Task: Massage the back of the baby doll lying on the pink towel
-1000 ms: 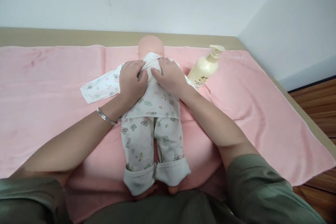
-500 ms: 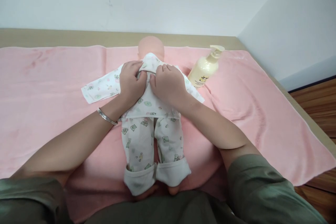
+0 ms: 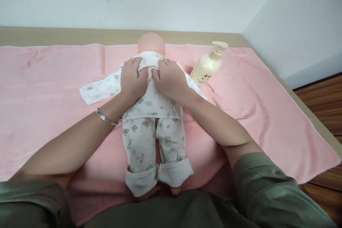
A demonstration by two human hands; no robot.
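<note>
A baby doll [image 3: 151,42] lies with its bald head away from me, its back seemingly up. It wears a white printed shirt [image 3: 152,107] and matching trousers [image 3: 171,139] with turned-up cuffs. On the left side of the upper back rests my left hand [image 3: 133,78], laid flat with the thumb toward the spine. My right hand [image 3: 171,78] mirrors it on the right side, fingers over the shoulder area. Both hands are open, pressing on the shirt without holding anything. The two thumbs are close but apart. The doll's face is hidden.
Right of the doll, a pale yellow pump bottle [image 3: 207,67] stands tilted in view on a pink blanket [image 3: 53,114]. The blanket covers a wooden table [image 3: 80,34] against a white wall [image 3: 171,0]. Brown wood-grain panels [image 3: 323,103] show at the far right.
The fingers of both hands have straightened and slid slightly toward the doll's shoulders. The shirt's folded upper edge lies a little flatter. The whole view has shifted slightly.
</note>
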